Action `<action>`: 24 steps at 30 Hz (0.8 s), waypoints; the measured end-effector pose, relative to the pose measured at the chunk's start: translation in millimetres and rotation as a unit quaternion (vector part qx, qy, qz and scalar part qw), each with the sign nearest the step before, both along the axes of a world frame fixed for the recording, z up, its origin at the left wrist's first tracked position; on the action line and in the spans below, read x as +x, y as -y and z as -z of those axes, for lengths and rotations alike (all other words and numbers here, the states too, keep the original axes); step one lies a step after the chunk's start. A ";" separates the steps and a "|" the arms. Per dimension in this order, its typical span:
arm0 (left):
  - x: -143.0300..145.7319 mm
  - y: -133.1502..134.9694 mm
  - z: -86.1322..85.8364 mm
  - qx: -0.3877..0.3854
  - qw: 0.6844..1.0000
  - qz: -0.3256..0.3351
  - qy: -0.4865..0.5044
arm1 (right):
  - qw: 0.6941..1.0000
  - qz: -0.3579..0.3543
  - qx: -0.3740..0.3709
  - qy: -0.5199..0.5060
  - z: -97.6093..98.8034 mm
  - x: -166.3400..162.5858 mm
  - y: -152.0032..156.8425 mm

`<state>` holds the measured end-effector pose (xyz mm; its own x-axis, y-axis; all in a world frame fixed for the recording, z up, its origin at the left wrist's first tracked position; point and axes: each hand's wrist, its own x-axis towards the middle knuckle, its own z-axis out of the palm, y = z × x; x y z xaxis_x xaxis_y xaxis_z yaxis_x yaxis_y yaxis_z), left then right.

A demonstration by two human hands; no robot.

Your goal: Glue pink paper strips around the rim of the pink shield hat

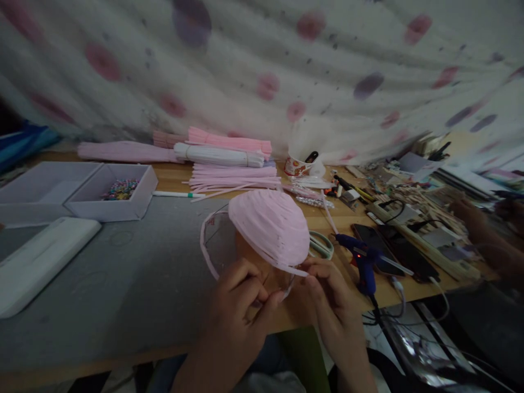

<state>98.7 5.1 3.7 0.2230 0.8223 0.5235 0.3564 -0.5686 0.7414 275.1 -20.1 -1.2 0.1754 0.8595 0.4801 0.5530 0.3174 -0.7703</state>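
A pale pink dome [270,226] built of overlapping narrow strips stands in front of me over the table edge. From its left side curves a ring wrapped in pale pink [203,251], with thin dark wires inside it. My left hand [245,305] is closed below the dome, thumb and fingers pinching the lower part of this wire frame; the exact grip is partly hidden. At the dome's lower right, a loose pale pink strip [295,271] sticks out from its edge. My right hand [333,297] pinches that strip's end between thumb and finger.
A blue glue gun [362,259] with a red light lies at right, beside scissors [321,245] and dark phones [405,254]. Strip bundles [233,173] lie behind. At left are a bead box [110,199] and white case [45,262]. Another person's arm [487,229] is far right.
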 end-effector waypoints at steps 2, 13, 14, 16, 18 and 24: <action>-0.1 0.6 0.5 0.000 1.000 0.000 0.001 | 1.000 0.009 -0.008 -0.002 3.1 0.7 -2.5; 3.3 4.0 6.4 -0.005 1.000 -0.022 -0.010 | 0.986 0.003 -0.041 -0.162 12.6 -2.6 -13.6; 3.2 4.5 7.9 0.002 1.000 -0.026 -0.016 | 0.985 0.004 -0.041 -0.168 12.3 -3.4 -14.7; 2.4 4.7 11.2 0.024 0.999 -0.028 -0.028 | 0.982 0.013 -0.052 -0.182 11.2 -4.9 -16.5; 0.1 4.0 14.4 0.065 0.997 -0.028 -0.037 | 0.977 0.022 -0.074 -0.200 9.4 -6.8 -18.0; -19.9 1.0 22.7 0.094 0.993 -0.038 -0.061 | 0.956 -0.024 -0.137 -0.259 4.3 -14.2 -25.1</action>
<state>78.9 4.0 -19.0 0.2346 0.7298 0.6422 0.4843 -0.6605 0.5737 260.9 5.0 -5.5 0.2861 0.9535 0.0949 0.0642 0.0797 -0.9947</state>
